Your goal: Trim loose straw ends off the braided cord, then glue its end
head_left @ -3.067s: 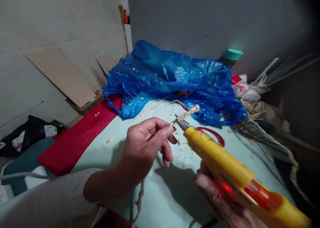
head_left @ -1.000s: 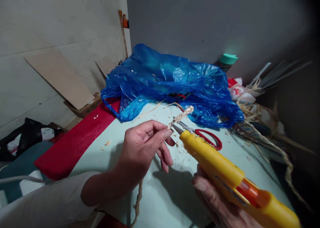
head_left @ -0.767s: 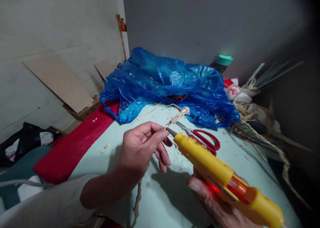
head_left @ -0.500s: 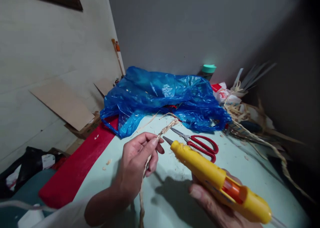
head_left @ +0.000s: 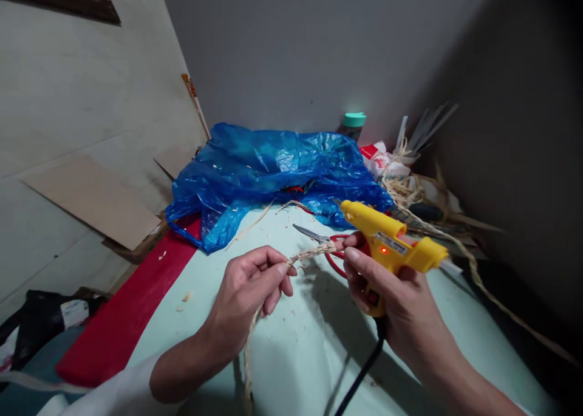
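My left hand (head_left: 257,282) pinches a twisted straw-coloured cord (head_left: 312,254), whose long tail hangs down below the fingers. A yellow glue gun (head_left: 387,240) with a lit red light is gripped in my right hand (head_left: 387,276); its nozzle points up and left, away from the cord. Thumb and forefinger of my right hand are at the cord's right end. Behind that end lie red-handled scissors (head_left: 336,259) on the pale green table (head_left: 282,355), partly covered by the hand and cord.
A crumpled blue plastic bag (head_left: 277,161) spans the back. Straw strands (head_left: 403,188) and a green-lidded jar (head_left: 354,121) are at the back right. A red strip (head_left: 132,306) runs along the left edge. The gun's black cable (head_left: 359,373) trails toward the front.
My right hand has turned the glue gun upward and moved its nozzle off the cord, and its fingers have come to the cord's end. The cord now lies flatter. The view has shifted slightly.
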The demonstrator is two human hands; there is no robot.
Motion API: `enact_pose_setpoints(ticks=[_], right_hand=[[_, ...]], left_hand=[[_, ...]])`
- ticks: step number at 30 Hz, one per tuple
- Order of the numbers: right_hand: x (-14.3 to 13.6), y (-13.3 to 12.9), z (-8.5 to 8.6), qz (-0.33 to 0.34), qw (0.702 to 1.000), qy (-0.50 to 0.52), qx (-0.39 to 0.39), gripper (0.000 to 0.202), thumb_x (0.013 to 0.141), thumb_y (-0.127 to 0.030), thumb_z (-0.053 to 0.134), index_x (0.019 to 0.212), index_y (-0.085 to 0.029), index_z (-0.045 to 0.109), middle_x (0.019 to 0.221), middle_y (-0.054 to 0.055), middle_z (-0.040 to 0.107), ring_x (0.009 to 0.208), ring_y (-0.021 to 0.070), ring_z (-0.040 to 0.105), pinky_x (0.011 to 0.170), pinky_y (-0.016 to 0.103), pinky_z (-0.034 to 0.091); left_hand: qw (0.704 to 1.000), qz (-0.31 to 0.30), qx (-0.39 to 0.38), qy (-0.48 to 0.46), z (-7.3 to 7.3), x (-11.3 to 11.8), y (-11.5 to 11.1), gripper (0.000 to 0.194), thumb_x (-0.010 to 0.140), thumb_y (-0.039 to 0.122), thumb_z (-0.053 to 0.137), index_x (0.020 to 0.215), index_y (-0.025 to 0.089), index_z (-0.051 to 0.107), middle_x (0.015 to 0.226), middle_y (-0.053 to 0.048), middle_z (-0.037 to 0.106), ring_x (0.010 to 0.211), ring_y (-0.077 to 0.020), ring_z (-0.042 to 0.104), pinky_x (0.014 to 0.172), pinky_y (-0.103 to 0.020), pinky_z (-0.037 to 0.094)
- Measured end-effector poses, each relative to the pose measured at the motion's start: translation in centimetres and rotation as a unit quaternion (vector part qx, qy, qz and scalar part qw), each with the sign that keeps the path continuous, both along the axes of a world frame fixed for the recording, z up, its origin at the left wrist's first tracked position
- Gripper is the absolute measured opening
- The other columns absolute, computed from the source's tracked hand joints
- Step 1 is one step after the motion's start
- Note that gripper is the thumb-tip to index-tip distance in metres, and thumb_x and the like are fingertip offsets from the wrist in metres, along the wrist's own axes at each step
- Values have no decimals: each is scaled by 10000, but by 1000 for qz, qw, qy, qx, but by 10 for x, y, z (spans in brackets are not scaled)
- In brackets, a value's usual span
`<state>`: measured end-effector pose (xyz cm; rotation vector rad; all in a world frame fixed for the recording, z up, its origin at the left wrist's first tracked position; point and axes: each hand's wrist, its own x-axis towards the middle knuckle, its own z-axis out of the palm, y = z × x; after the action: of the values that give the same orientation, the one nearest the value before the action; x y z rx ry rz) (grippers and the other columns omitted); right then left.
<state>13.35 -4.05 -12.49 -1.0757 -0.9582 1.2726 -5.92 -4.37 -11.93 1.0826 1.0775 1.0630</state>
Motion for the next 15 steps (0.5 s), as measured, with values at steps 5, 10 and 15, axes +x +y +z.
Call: enact_pose_setpoints(ticks=[5, 10, 15], right_hand=[[2, -5, 1, 23, 1000, 11, 11, 247, 816, -372, 744, 983, -230, 631, 743, -30, 569, 471, 48, 403, 374, 160, 320], [3, -12, 1, 41, 999, -2, 3, 254, 810, -381, 755, 991, -250, 634, 867, -11, 619, 491, 34, 432, 389, 144, 347], [3, -18, 2, 46, 999, -27, 4, 212, 832, -387, 736, 977, -274, 632, 744, -45, 547, 484, 37, 435, 382, 129, 338]], left_hand=[[995, -5, 29, 100, 6, 5, -4, 184, 837, 288, 635, 723, 144, 627, 619, -13, 634, 454, -64, 400, 443, -196, 298], [969, 45, 94, 223, 6, 8, -8, 149, 815, 183, 606, 671, 160, 641, 597, 1, 637, 517, -89, 466, 485, -197, 351], [954, 98, 126, 253, 1, 9, -9, 144, 799, 157, 607, 664, 166, 655, 609, -2, 642, 560, -115, 536, 535, -213, 415]])
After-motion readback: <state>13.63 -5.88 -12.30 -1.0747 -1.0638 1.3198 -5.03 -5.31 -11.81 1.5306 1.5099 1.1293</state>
